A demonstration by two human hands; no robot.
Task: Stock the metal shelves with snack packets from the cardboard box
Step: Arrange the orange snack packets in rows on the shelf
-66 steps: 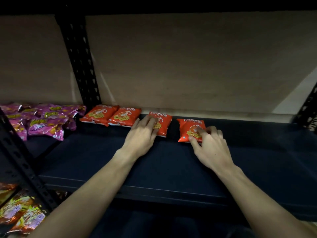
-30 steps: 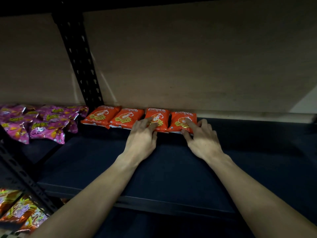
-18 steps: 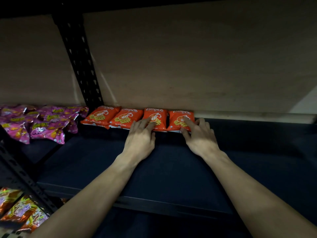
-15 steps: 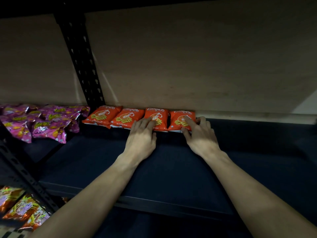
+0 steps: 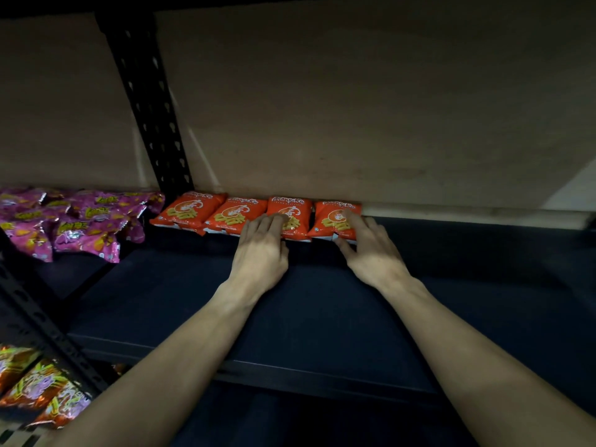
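Note:
Several orange snack packets lie side by side in a row at the back of the dark metal shelf [image 5: 322, 317], against the beige wall. My left hand [image 5: 263, 250] lies flat with straight fingers resting on the third packet [image 5: 295, 209]. My right hand [image 5: 371, 250] has its fingers spread, touching the fourth, rightmost packet [image 5: 332, 217]. The two packets further left [image 5: 187, 212] [image 5: 233, 214] are untouched. The cardboard box is out of view.
A black perforated upright [image 5: 148, 101] stands left of the orange row. Pink snack packets [image 5: 74, 221] are piled on the neighbouring shelf to the left. Orange-green packets [image 5: 35, 388] lie on a lower shelf at bottom left. The shelf's dark surface stretches to the right.
Both hands pushed the two right-hand orange packets back against the wall and closed the gap between them. Over the last half second the hands have barely moved.

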